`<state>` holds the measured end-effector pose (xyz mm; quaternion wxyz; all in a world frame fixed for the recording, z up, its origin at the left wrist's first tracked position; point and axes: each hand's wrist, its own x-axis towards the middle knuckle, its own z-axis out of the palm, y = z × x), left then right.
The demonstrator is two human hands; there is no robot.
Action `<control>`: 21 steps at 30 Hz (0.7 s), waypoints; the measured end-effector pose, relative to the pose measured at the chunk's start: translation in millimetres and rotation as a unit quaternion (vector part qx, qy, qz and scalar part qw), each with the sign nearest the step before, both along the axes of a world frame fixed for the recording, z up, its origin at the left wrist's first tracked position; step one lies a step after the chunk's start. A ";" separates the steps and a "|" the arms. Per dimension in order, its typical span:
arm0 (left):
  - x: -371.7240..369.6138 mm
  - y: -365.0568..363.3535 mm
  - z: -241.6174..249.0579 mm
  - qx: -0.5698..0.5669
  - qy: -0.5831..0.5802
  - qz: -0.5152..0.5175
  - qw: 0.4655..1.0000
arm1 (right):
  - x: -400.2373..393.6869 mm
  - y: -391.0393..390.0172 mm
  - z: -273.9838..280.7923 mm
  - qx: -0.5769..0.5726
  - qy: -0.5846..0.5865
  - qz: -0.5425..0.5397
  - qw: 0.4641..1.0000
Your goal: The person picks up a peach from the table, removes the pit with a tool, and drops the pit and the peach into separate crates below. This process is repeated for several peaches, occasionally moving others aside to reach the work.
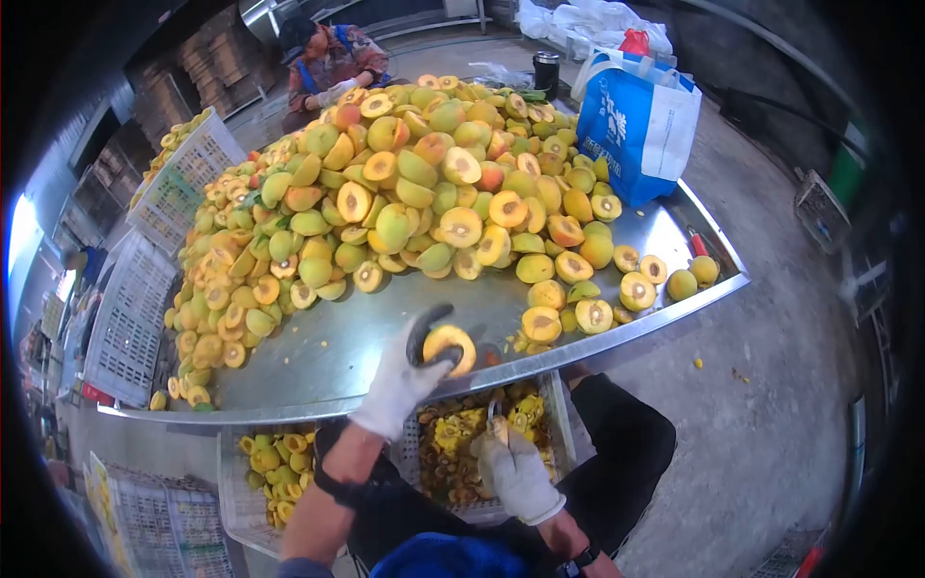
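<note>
My left hand (409,371), in a white glove with dark fingertips, holds a halved peach (450,350) over the near edge of the metal table (328,352). The cut face of the peach shows. My right hand (515,472), also gloved, is closed round a small tool (498,424) with a curved metal end, above a crate (562,414) of yellow scraps and pits. A large pile of halved peaches (395,183) covers much of the table. Below my left forearm, another crate (231,482) holds peach halves.
A blue and white bag (636,125) stands at the table's right corner, near a red-handled tool (697,243). Behind the pile are a dark cup (545,73) and a co-worker (332,63). White crates (135,308) stand along the left side.
</note>
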<state>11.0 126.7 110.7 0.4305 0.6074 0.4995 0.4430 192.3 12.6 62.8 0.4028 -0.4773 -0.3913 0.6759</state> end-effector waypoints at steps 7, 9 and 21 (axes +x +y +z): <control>14.3 -96.7 -12.6 -0.040 -0.290 0.052 0.955 | -23.2 -3.3 20.9 0.158 -0.196 0.066 0.966; 13.8 -107.9 -38.9 -0.021 -0.325 0.052 0.944 | -26.1 -11.5 24.1 0.172 -0.230 0.072 0.955; 35.1 -114.3 -45.5 -0.012 -0.240 0.156 0.958 | -25.6 -19.0 -1.8 0.220 -0.266 0.080 0.935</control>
